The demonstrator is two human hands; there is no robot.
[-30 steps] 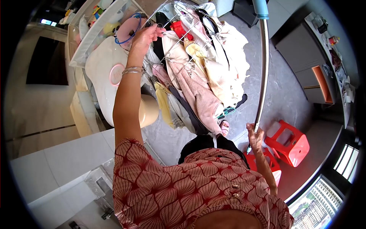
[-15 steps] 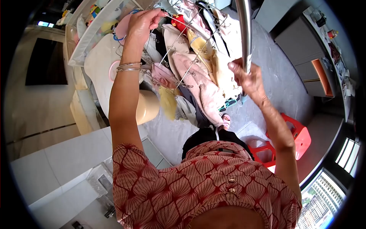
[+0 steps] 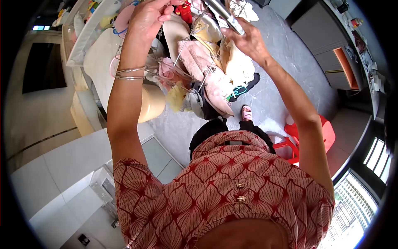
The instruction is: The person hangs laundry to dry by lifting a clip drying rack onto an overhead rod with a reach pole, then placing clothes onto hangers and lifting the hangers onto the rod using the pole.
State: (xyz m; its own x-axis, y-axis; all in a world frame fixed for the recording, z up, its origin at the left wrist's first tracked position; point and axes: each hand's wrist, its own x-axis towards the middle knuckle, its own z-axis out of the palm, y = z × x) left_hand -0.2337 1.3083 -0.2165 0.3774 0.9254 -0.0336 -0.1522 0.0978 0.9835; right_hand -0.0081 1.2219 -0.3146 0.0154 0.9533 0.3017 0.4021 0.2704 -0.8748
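A wire clip hanger (image 3: pixel 210 68) spreads out in front of me, its thin metal bars fitted with many small clips. Clothes hang from it, among them a pink fluffy garment (image 3: pixel 198 58), a cream one (image 3: pixel 240 62) and a yellow one (image 3: pixel 206 30). At its upper left edge, my left hand (image 3: pixel 146 18) is closed with the fingertips pinched on a bar. My right hand (image 3: pixel 248 40) is wrapped round the lower end of a shiny metal pole (image 3: pixel 226 15), which leans up and left over the laundry.
Red plastic stools (image 3: pixel 327 135) stand on the grey floor (image 3: pixel 286 70) at my right. To the left are a pale table (image 3: pixel 97 62), a clear plastic bin (image 3: pixel 89 39) and a beige cylinder (image 3: pixel 151 103). A grey cabinet (image 3: pixel 321 31) stands at the upper right.
My right hand and the pole have moved up and left, and the pole has tilted from near upright. The left hand has risen slightly in view. My foot now shows farther from the clothes.
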